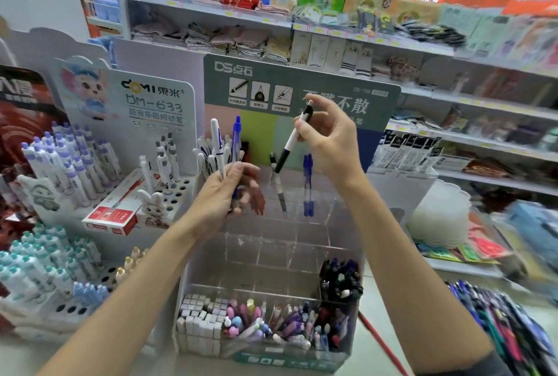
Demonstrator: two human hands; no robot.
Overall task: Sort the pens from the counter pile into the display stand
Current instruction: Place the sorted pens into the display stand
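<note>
My left hand (234, 191) grips two upright pens, a white pen (217, 146) and a blue pen (236, 137), in front of the clear tiered display stand (271, 242). My right hand (329, 140) pinches a black-and-white pen (291, 141), tip slanting down toward the stand's upper row. In that row stand one black-and-white pen (279, 186) and a pair of blue pens (307, 185). White pens (205, 155) fill the top-left slot. The pile of pens (507, 324) lies blurred at the lower right on the counter.
The stand's bottom tier holds mixed pens and erasers (262, 327). A DM-633 pen display (126, 146) with a red box (111, 212) stands to the left, with more pen racks (45, 270) below it. Store shelves (332, 43) run behind.
</note>
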